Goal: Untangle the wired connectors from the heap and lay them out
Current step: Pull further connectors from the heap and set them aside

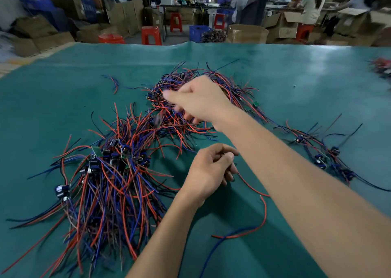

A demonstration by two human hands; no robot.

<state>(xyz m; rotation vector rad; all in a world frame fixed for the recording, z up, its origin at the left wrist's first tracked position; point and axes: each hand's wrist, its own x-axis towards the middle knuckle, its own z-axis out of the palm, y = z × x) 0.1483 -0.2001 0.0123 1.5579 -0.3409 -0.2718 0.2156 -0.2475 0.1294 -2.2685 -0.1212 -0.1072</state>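
A tangled heap of red, blue and black wired connectors point(190, 80) lies at the middle of the green table cover point(63, 87). My right hand point(198, 99) reaches over it, fingers curled down into the wires; it is blurred. Nearer me, my left hand point(211, 167) pinches a connector whose red wire point(263, 214) and blue wire point(213, 248) trail toward the front edge. A larger bundle of connectors point(110, 182) lies laid out at the left, wires pointing toward me.
A smaller row of connectors point(325, 152) sits at the right. Another blurred wire pile point(380, 68) lies at the far right edge. Beyond the table stand red stools point(151, 35), cardboard boxes point(247, 34), a blue crate point(198, 32) and people working.
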